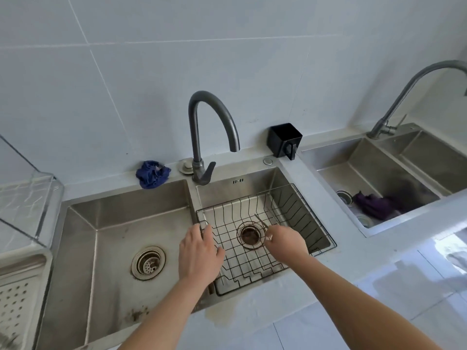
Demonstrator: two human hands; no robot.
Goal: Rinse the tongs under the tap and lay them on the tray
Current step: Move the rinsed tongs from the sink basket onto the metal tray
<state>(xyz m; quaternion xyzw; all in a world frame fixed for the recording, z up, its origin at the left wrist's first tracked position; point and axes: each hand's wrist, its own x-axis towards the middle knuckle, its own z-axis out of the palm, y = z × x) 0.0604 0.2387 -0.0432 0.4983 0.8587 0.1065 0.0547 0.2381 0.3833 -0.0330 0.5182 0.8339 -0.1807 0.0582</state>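
Thin metal tongs point(260, 220) lie low in the black wire basket point(316, 223) that sits in the right basin, beside the drain point(249, 235). My right hand point(286, 242) has its fingertips pinched on the near end of the tongs. Spread open with nothing in it, my left hand point(199, 251) hovers over the basket's left rim and the divider between the basins. The dark curved tap point(199, 137) stands behind the basins, its spout over the right basin, and no water is visible. A perforated metal tray point(15, 306) sits at the far left.
The left basin point(113, 223) holds only its strainer. A blue cloth point(152, 174) lies on the back ledge and a black holder point(284, 142) stands by the wall. A second sink point(374, 188) with a purple cloth and its own tap is at the right. A glass box point(27, 198) is at the left.
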